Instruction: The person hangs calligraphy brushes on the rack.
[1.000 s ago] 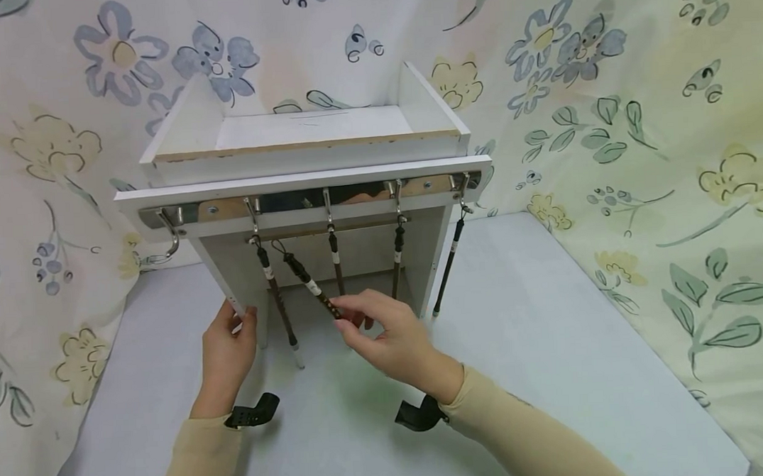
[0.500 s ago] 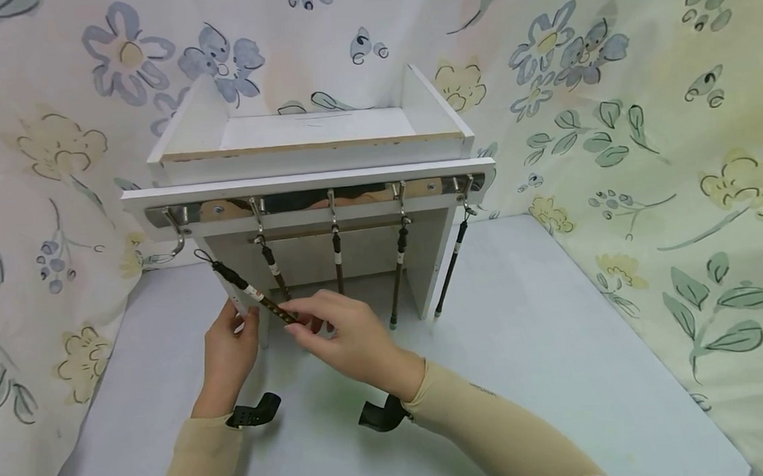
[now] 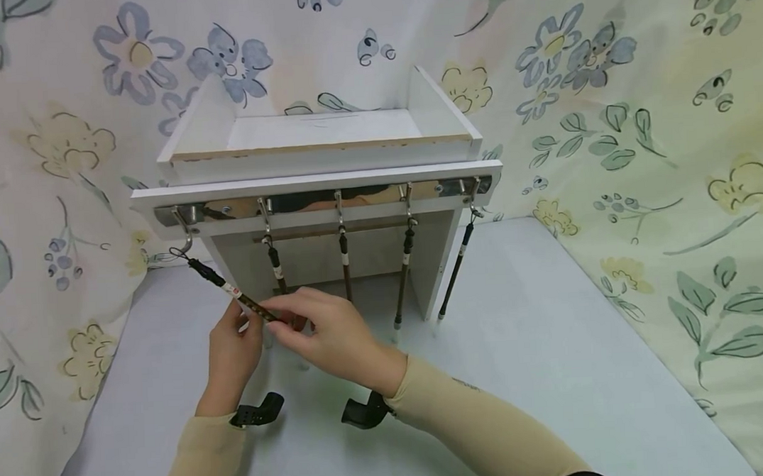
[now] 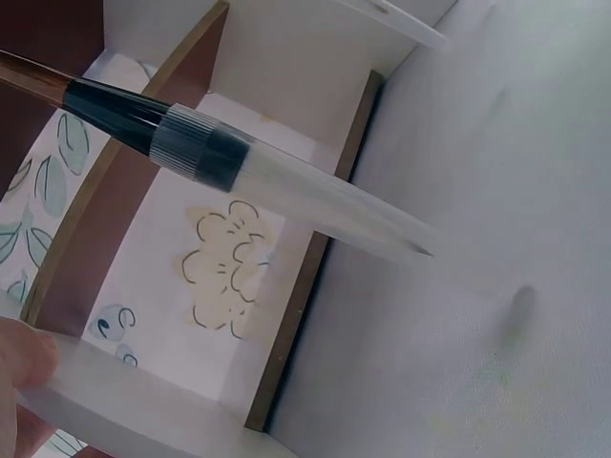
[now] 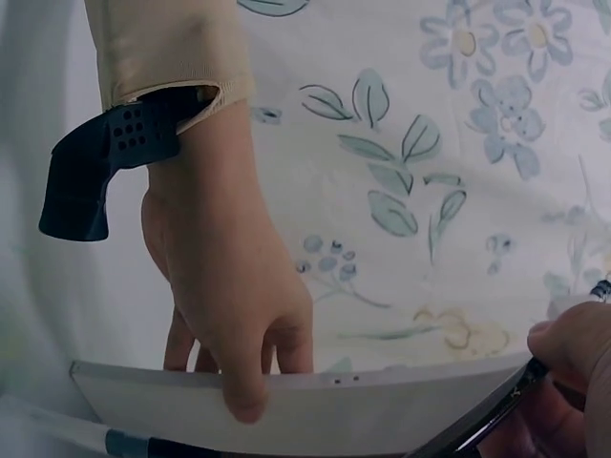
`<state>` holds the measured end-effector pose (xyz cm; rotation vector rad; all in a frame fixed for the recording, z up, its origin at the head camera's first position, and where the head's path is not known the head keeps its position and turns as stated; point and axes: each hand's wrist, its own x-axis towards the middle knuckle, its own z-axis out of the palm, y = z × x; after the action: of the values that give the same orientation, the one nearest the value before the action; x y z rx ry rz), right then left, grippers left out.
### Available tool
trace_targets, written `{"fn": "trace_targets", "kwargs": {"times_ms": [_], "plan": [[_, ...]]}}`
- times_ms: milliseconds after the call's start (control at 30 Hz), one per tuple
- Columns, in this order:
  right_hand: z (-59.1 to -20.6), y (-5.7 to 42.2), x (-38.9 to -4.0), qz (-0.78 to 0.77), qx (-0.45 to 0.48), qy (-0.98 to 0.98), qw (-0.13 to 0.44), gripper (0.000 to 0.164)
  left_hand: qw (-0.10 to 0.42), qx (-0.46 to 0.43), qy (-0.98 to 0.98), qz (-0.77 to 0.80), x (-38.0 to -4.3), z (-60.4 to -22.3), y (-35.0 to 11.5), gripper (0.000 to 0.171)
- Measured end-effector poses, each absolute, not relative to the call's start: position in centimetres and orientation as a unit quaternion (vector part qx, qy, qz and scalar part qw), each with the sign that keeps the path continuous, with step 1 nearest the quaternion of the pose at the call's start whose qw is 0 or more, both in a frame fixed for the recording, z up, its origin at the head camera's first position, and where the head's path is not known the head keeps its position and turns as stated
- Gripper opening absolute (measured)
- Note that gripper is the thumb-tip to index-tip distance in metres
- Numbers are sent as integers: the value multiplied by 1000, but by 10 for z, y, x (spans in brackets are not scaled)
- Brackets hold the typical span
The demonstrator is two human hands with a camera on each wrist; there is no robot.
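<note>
My right hand (image 3: pixel 334 332) pinches a dark brown calligraphy brush (image 3: pixel 230 291) by its handle, also partly seen as a dark brush (image 5: pixel 506 396) in the right wrist view. The brush slants up to the left, its cord loop (image 3: pixel 177 252) right at the curved end of the leftmost hook (image 3: pixel 184 232). With my left hand (image 3: pixel 233 351) I grip the left side panel (image 5: pixel 315 401) of the white rack (image 3: pixel 315 180), thumb on one face and fingers behind. In the left wrist view, a capped brush tip (image 4: pixel 315 196) with pale bristles crosses in front of the rack.
Several similar brushes, such as a brush (image 3: pixel 346 261) at the middle hook and a brush (image 3: pixel 456 270) at the far right, hang from the metal hook strip (image 3: pixel 367 194). A white table (image 3: pixel 553 372) lies under the rack. Floral cloth (image 3: pixel 608 150) stands behind.
My right hand has carried the brush leftward, from in front of the middle of the rack to the leftmost hook, where its loop now meets the hook end. My left hand keeps its grip.
</note>
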<state>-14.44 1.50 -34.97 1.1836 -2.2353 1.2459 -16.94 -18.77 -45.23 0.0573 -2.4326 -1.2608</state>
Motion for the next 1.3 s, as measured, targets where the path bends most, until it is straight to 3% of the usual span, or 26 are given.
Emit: {"fn": "trace_targets", "kwargs": {"times_ms": [600,967,1300], "plan": [[-359,30,-144,429,394,-804,121,27,194,24,-873,-447,-169,-451,-185,36],[-393,41,-146,376,394,-832,106,26,180,28,-875,-449,-166,-449,-184,42],[-419,23,-149,391,402,-820,114,20,194,27,-869,-454,-168,-451,-186,26]]}}
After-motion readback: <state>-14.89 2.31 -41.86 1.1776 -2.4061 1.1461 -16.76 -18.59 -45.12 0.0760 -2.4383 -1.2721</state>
